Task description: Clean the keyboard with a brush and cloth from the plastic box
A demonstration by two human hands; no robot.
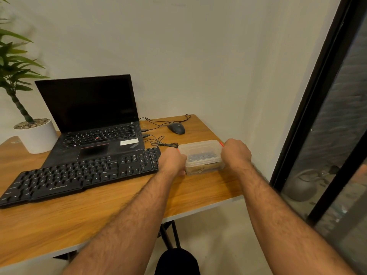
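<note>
Both hands, left hand (172, 161) and right hand (235, 152), gripped the plastic box (200, 155) ends with curled fingers; both clips wanted releasing together, the box kept flat on the surface (119, 205).

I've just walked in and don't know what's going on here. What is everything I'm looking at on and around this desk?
table: one, wooden top, fills the lower left.
keyboard: one, black, lying in front of the laptop.
laptop: one, black, open, screen dark, at the back.
mouse: one, dark, wired, right of the laptop.
cables: several, black, between laptop and mouse.
plastic box: one, clear with orange clips, lid on, right of the keyboard; contents blurred.
plant: one, green, in a white pot, far left.
wall: pale, behind the table.
window frame: black, at right.
left hand: grips the box's left side.
right hand: grips the box's right side.
</note>
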